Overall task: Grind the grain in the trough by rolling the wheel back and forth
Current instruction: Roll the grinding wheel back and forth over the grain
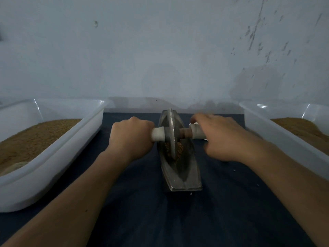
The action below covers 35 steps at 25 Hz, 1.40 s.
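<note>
Metal trough [185, 175] sits centre on the dark surface [160, 220], long axis running away from the person. The wheel [171, 132] stands upright in it, approx mid-length, w/ brown grain [179, 146] at its base. Left hand [130, 136] is clamped round the white left handle [158, 134]. Right hand [220, 138] lies over the right handle [195, 131], blurred, so can't tell whether it grips. Hands are apart, one each side of the wheel. White left tub [53, 175] & right tub [267, 125] flank the trough, both holding brown material.
</note>
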Motion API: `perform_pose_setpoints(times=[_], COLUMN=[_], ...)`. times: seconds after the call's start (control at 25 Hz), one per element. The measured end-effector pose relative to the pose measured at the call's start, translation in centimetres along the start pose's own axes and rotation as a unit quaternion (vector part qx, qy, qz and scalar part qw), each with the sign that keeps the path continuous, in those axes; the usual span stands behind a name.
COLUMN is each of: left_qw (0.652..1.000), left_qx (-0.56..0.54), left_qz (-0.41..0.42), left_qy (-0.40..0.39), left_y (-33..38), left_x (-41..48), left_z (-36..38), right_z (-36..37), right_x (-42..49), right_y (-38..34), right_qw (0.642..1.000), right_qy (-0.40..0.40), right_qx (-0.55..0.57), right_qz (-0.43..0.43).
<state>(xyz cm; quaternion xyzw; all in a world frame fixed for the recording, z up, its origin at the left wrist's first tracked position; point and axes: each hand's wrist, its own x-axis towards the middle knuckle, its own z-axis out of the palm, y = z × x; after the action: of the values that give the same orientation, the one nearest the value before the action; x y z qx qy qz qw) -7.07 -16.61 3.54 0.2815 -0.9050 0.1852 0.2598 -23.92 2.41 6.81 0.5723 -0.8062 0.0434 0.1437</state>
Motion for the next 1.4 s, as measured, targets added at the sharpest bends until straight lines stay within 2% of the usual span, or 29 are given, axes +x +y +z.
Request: perform_pose_setpoints(times=[0.08,0.16,0.24,0.36,0.48,0.64,0.76,0.92,1.08,1.24,1.4], left_qw=[1.0,0.998,0.998,0.997,0.995,0.992,0.994,0.994,0.992,0.992,0.995], left_qx=[0.027,0.054,0.058,0.052,0.051,0.002,0.009,0.046,0.041,0.016,0.04], left_qz=[0.01,0.016,0.001,0.001,0.037,0.049,0.033,0.003,0.031,0.063,0.048], left_qy=[-0.001,-0.01,-0.027,-0.065,-0.082,-0.114,-0.103,-0.1,-0.113,-0.109,-0.08], left_y=[0.4,0.9,1.0,1.1,0.9,-0.6,-0.5,0.9,0.7,-0.7,-0.3], left_x=[0.2,0.8,1.9,3.4,3.0,0.6,0.3,2.7,2.9,0.9,1.3], left_z=[0.3,0.8,1.2,0.5,-0.4,-0.9,-0.5,0.1,-0.5,-1.3,-0.3], right_z=[1.1,2.2,2.8,3.0,3.1,1.7,1.6,2.7,3.0,2.3,2.5], right_x=[1.4,3.1,5.0,6.4,4.9,2.6,2.8,5.5,5.5,2.5,3.3], right_y=[0.6,1.3,1.8,2.3,3.0,4.3,4.2,2.5,2.9,3.6,2.7], right_qw=[1.0,1.0,0.998,0.999,0.999,0.996,0.996,0.999,0.999,0.998,0.999], right_qy=[-0.014,-0.001,0.019,0.006,-0.035,0.002,0.004,-0.007,-0.029,-0.001,-0.037], right_qx=[0.014,-0.02,-0.048,-0.037,-0.019,-0.076,-0.074,-0.039,-0.023,0.043,-0.025], right_qz=[0.013,0.024,0.018,0.019,0.004,-0.036,-0.057,-0.017,-0.011,-0.045,0.017])
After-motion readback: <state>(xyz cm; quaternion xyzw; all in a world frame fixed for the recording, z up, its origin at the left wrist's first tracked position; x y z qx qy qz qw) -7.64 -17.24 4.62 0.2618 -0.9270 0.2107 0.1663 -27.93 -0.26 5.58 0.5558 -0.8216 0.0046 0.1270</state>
